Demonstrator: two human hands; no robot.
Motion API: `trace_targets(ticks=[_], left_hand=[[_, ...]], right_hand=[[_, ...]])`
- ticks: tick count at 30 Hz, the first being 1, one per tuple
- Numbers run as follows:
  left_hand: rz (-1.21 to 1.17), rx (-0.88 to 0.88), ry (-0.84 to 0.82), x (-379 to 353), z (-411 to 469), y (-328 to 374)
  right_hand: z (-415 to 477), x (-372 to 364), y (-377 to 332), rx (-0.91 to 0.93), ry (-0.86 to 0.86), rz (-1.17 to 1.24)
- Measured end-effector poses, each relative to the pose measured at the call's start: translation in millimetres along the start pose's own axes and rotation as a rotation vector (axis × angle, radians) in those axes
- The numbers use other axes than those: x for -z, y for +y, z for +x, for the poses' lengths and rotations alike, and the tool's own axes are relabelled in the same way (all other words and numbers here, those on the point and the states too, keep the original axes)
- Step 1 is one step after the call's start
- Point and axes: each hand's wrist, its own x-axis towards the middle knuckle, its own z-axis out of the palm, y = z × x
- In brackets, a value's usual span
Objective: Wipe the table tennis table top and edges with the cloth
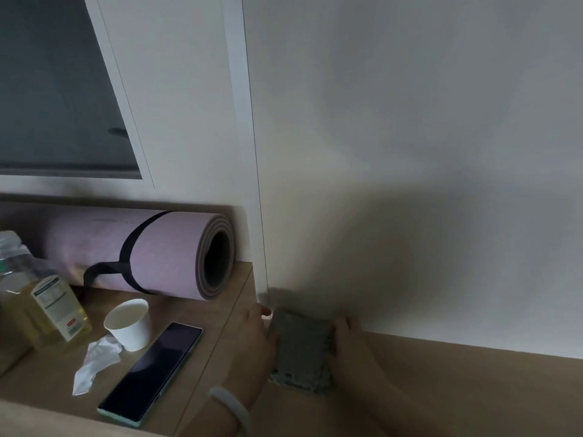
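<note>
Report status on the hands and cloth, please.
Left hand, right hand hold grey cloth by its sides. Cloth close to wall. Phone, paper cup to the left, clear of it.

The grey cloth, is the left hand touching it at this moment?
Touching. The head view shows the left hand holding the left edge of the grey cloth, with no gap between them; the right hand holds the opposite edge.
</note>
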Motion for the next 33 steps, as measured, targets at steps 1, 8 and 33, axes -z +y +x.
trace_targets(ticks=[1,8,33], left_hand=[[0.113,-0.115,0.023,1,-1,-2],[0.649,-0.663,-0.180,-17,-11,-31],[0.872,-0.634,-0.376,-28,-7,10]], right_hand=[[-3,-2,-3,0.040,0.063,-0.127],[-10,-21,-9,0.339,-0.020,-0.416],[-64,47,75,-0.191,0.104,-0.075]])
